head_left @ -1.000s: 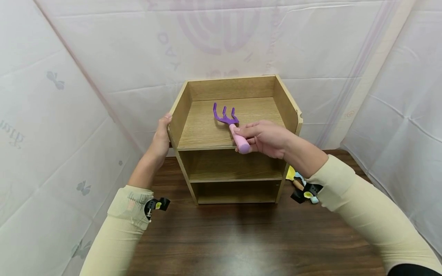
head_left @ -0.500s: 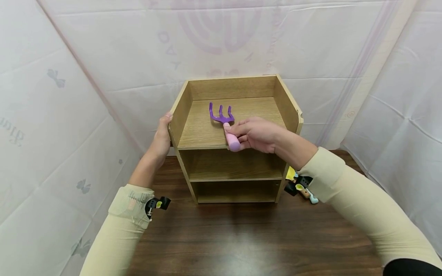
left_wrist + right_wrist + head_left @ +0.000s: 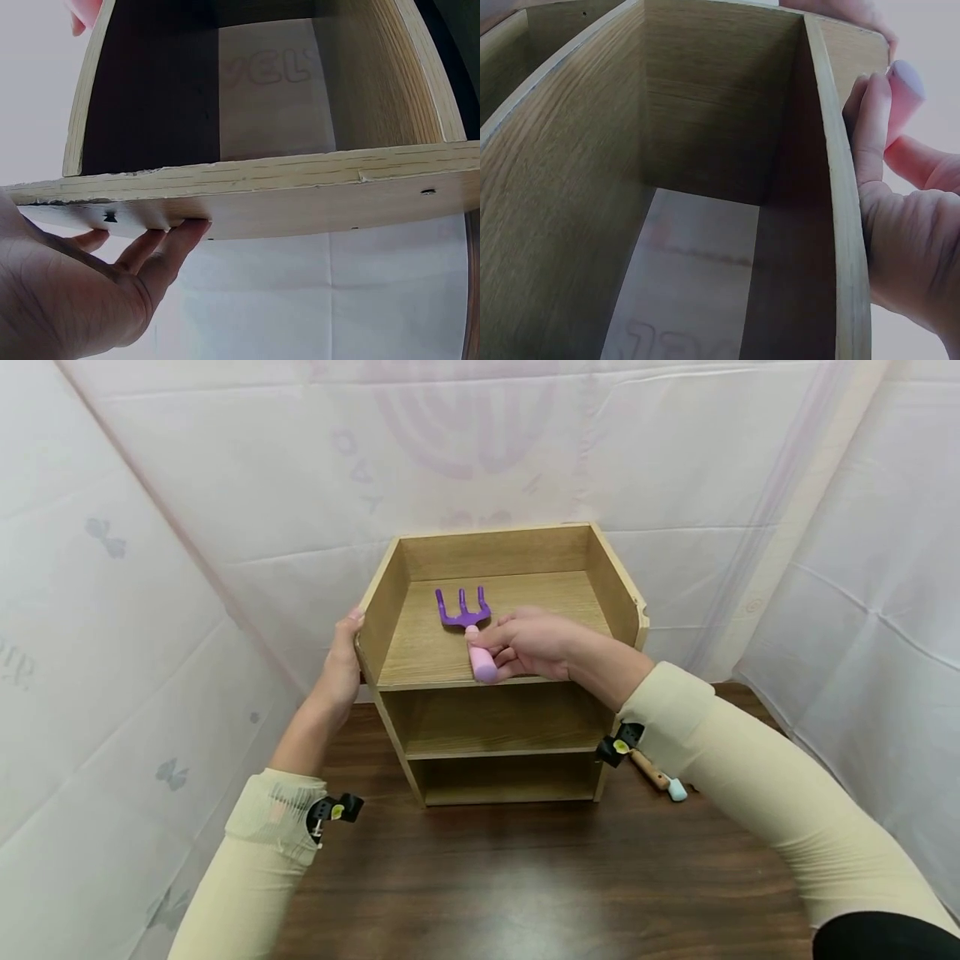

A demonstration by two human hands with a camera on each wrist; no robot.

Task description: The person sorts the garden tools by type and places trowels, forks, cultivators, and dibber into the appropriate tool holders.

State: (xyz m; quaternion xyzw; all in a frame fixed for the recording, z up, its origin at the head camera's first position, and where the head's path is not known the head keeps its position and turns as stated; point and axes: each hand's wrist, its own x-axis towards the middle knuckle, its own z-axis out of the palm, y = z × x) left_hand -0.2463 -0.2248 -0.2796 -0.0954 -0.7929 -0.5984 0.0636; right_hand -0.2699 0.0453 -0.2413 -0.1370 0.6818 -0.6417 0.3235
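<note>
A wooden shelf unit with a walled top and two compartments below stands on the table. My right hand pinches the pink handle of a small purple-tined hand rake over the top board, near its front edge. The three tines point toward the back panel. In the right wrist view, the handle's rounded lilac end sticks out between thumb and fingers. My left hand rests against the outside of the left side panel; its fingers press on that face in the left wrist view, the thumb mostly hidden.
Right of the shelf, a wooden-handled tool with a pale blue end lies on the dark table, partly behind my right sleeve. Printed white sheets hang behind and on both sides. Each wrist carries a strapped camera.
My right hand has moved left with the hand rake, whose tines have turned to point straighter back. More of the tools at right is covered by the sleeve. My left hand stays at the side panel.
</note>
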